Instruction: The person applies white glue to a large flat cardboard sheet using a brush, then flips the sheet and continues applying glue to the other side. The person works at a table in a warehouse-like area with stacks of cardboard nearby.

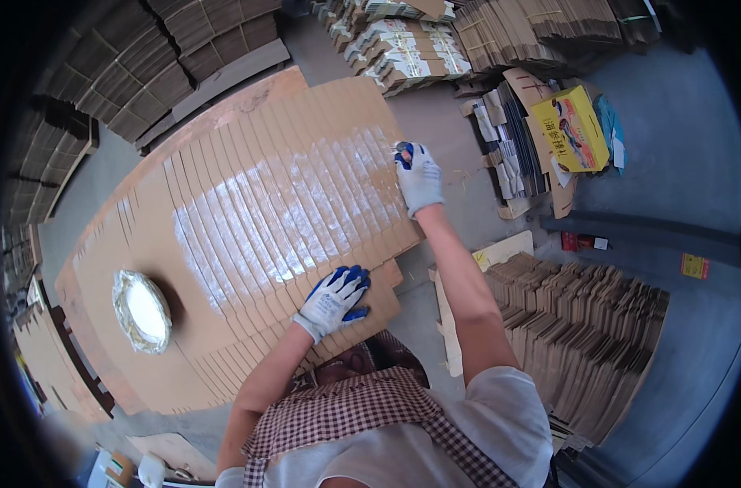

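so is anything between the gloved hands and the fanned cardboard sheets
Nothing visible. The left hand lies flat on the fanned cardboard sheets; the right hand is at their far edge. The bowl of white paste sits off to the left.

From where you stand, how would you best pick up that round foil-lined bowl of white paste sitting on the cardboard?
Probably by the crinkled rim of the round foil-lined bowl of white paste, from the near side where the gloved left hand is closest. It sits open side up on the fanned brown cardboard sheets, so a level lift with fingers outside and thumb on the rim should keep it from tipping.
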Motion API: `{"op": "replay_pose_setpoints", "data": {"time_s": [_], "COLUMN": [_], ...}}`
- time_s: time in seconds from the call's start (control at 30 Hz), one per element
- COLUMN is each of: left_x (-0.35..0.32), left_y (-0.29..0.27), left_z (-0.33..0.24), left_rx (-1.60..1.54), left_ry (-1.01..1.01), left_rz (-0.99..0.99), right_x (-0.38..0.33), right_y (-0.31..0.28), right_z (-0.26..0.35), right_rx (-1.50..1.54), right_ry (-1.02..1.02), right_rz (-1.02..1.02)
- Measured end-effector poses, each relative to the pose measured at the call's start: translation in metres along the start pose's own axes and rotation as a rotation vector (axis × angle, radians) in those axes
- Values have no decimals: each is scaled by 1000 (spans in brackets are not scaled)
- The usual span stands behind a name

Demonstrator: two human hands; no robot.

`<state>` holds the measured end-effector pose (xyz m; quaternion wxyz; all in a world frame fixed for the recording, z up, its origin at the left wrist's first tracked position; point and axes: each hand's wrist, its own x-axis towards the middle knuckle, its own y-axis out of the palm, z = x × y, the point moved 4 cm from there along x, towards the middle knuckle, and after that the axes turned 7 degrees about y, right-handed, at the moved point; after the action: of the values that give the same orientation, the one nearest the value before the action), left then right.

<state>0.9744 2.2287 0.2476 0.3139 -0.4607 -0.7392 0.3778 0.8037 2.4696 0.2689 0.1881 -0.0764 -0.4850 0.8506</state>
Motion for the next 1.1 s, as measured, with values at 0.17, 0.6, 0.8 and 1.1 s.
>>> {"op": "replay_pose_setpoints", "data": {"time_s": [0.17, 0.6, 0.8, 1.1], "left_x": [-1, 4, 4, 10], "left_y": [2, 1, -1, -5], "left_z": [1, 0, -2, -3], "left_rx": [-19, -6, 6, 19], "left_ry": [-12, -10, -25, -26], "left_rz": [-2, 4, 12, 26], "right_x": [-99, -117, -78, -32], "right_y": [-6, -9, -22, -20], "right_z": [19, -33, -51, -79], "right_rx": [277, -65, -26, -105], "right_ry": [-83, -277, -164, -44], "right_rz": [74, 169, 47, 8]}}
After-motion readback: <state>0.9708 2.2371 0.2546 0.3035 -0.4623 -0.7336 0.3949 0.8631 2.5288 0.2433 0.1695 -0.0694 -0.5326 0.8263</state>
